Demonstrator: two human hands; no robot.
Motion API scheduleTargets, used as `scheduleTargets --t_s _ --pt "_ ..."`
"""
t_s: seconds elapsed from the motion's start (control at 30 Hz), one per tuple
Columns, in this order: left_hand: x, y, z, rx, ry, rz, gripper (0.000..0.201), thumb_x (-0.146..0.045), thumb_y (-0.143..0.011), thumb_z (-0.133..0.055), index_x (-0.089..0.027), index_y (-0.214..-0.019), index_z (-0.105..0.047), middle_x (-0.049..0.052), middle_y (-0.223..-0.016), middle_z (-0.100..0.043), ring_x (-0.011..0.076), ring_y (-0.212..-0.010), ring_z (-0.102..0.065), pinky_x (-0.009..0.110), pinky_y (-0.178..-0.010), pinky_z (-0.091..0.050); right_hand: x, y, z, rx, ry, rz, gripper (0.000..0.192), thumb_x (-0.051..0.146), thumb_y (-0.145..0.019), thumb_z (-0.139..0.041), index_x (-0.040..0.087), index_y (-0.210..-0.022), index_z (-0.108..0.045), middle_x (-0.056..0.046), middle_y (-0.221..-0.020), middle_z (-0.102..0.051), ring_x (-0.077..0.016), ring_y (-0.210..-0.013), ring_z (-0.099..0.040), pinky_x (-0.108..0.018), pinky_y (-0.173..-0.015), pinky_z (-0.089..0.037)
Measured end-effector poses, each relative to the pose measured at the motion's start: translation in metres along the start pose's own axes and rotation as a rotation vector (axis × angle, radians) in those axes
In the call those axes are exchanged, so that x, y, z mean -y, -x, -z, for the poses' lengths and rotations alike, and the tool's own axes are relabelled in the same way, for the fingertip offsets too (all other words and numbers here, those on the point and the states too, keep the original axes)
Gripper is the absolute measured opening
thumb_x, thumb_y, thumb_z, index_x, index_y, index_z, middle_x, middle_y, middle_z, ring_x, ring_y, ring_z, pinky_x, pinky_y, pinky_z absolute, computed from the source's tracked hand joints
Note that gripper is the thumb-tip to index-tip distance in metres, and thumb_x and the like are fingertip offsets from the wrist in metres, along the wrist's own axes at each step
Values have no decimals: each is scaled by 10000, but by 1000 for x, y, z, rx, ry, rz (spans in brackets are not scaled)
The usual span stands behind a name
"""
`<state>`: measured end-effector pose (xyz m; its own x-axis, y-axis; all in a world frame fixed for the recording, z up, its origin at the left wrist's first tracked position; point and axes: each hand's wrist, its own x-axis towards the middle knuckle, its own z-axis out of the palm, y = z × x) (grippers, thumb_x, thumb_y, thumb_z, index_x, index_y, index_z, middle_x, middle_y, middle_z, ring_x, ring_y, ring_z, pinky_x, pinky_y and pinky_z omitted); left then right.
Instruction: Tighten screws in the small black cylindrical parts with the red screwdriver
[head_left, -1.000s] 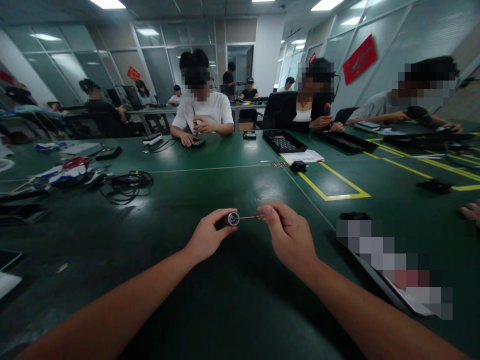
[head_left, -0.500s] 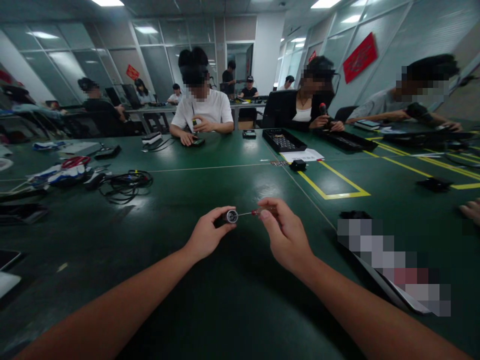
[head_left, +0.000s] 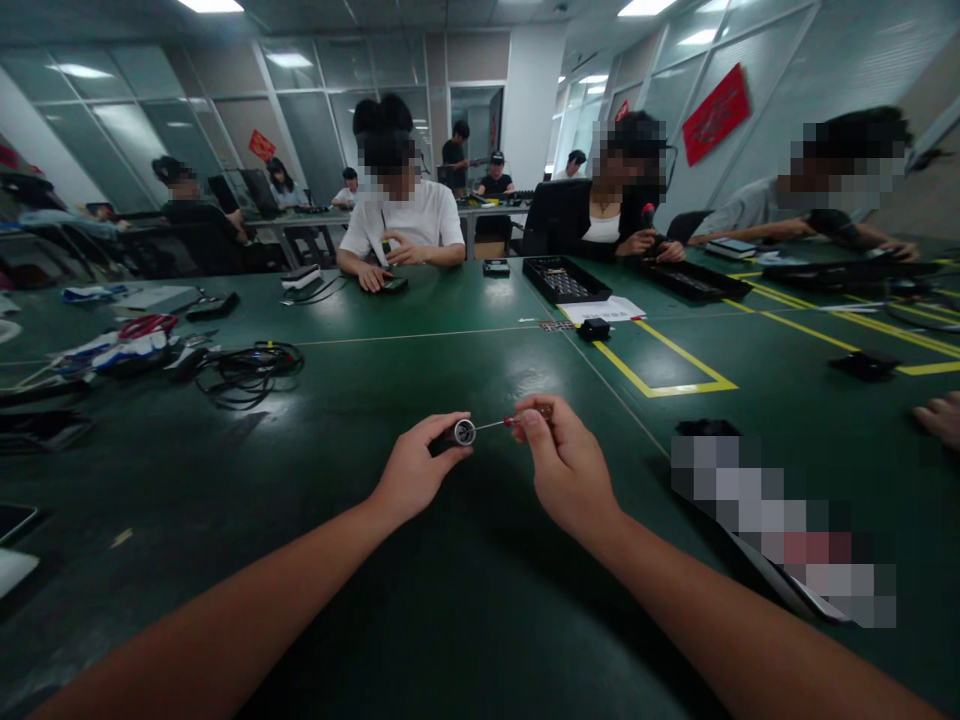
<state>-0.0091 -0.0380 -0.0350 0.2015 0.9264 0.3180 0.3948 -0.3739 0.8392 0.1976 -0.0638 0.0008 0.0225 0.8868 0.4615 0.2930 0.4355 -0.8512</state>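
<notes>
My left hand (head_left: 420, 465) grips a small dark cylinder with a silver ring-shaped end (head_left: 464, 432), its round opening facing me and to the right. In my right hand (head_left: 570, 460) is a screwdriver (head_left: 511, 421) with a reddish see-through handle and a thin metal shaft. The shaft points left and its tip reaches the opening of the cylinder; how deep it sits I cannot tell. Both hands are held above the green table (head_left: 465, 600), fingers closed on what they hold.
Black cables (head_left: 251, 372) and tangled gloves lie at the left. Black parts trays (head_left: 564, 279), a small black block (head_left: 595, 329) and yellow tape marks (head_left: 694, 388) are ahead to the right. A blurred flat packet (head_left: 780, 530) lies near my right forearm. Several people sit across the table.
My right hand has turned slightly on the screwdriver's handle and shifted a little left. My left hand and the cylinder stay in place.
</notes>
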Motion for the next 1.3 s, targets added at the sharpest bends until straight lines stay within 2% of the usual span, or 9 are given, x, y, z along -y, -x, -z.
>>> scheduleTargets --t_s 0.1,0.17,0.23,0.33,0.43,0.6,0.73,1.0,1.3 --pt "-8 -1 3 -18 -84 -65 397 -196 -901 -698 -248 -1295 -693 70 -1310 -698 249 -1245 -627 480 -1136 -435 -11 -7 -3 -90 -271 -213 247 461 -993 -507 233 -975 -599 -28 -828 -667 -190 -730 -645 -373 -727 -554" --pt "-9 -2 6 -13 -116 -108 398 -210 -913 -692 -253 -1308 -684 64 -1317 -696 247 -1249 -625 487 -1135 -440 -20 -13 -3 -85 -491 -411 263 480 -962 -517 233 -891 -568 -5 -710 -594 -184 -617 -599 -409 -689 -589" --pt "-7 -3 8 -3 -134 -103 404 -212 -911 -698 -254 -1312 -680 62 -1314 -697 249 -1247 -628 492 -1127 -450 -26 -18 -2 -105 -560 -479 275 497 -935 -555 241 -836 -544 3 -664 -560 -182 -582 -576 -413 -664 -602" --pt "-4 -4 8 16 -145 -60 421 -199 -898 -713 -246 -1315 -679 68 -1306 -700 251 -1236 -634 484 -1115 -463 -27 -19 -2 -147 -548 -429 269 495 -909 -615 229 -885 -579 0 -712 -603 -170 -617 -594 -386 -675 -601" --pt "-3 -3 6 27 -146 -62 421 -193 -894 -717 -245 -1311 -682 72 -1286 -707 251 -1214 -643 481 -1102 -470 -19 -15 -2 -157 -431 -311 271 494 -935 -586 223 -937 -596 -7 -784 -650 -164 -665 -620 -358 -686 -577" --pt "-2 -3 5 31 -150 -95 423 -193 -887 -733 -240 -1304 -685 68 -1258 -710 238 -1182 -648 447 -1076 -479 -7 -7 -1 -97 -102 -91 241 438 -1026 -475 225 -990 -581 -15 -814 -666 -173 -729 -635 -340 -706 -518" --pt "-1 -3 6 43 -148 -98 421 -196 -892 -724 -248 -1308 -684 67 -1241 -706 236 -1161 -649 433 -1055 -487 -2 -4 3 -31 83 22 180 365 -1043 -449 230 -1018 -566 -14 -801 -665 -175 -726 -639 -324 -694 -492" --pt "-2 -4 6 62 -154 -71 441 -195 -897 -708 -255 -1332 -669 65 -1229 -697 234 -1148 -646 422 -1045 -491 7 -2 5 54 230 144 95 308 -1013 -506 241 -1027 -572 -28 -847 -700 -185 -748 -682 -316 -698 -504" --pt "-3 -3 5 111 -155 -88 459 -190 -905 -687 -254 -1358 -654 63 -1195 -682 225 -1112 -641 405 -1027 -496 10 -1 5 6 261 151 72 288 -982 -554 235 -975 -603 -22 -819 -700 -180 -736 -687 -300 -676 -508"
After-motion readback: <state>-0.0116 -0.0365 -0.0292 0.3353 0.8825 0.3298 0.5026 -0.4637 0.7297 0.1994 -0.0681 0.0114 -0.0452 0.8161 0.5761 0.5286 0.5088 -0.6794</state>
